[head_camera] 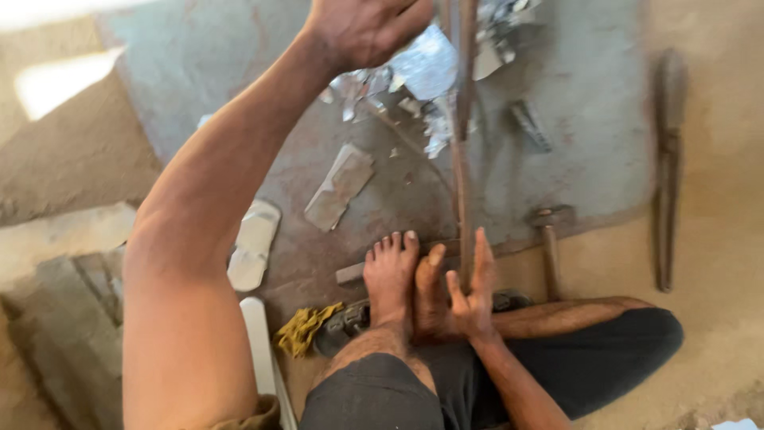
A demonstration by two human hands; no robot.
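My left hand [366,28] is raised near the top edge with its fingers curled closed; nothing shows in it for certain. Just right of it, a long rusty metal rod [461,159] runs down to the ground by my feet. My right hand [473,295] is at the rod's lower end, fingers stretched flat alongside it and thumb spread. My two bare feet [402,279] are pressed together right beside that hand, on the edge of a grey metal sheet [573,103].
Shiny crumpled metal scraps [426,72] lie on the sheet, and a flat offcut [338,187] lies nearer. A hammer [549,239] and long iron tongs [668,159] are to the right. A white sandal [253,243] and a yellow rag [302,328] lie to the left.
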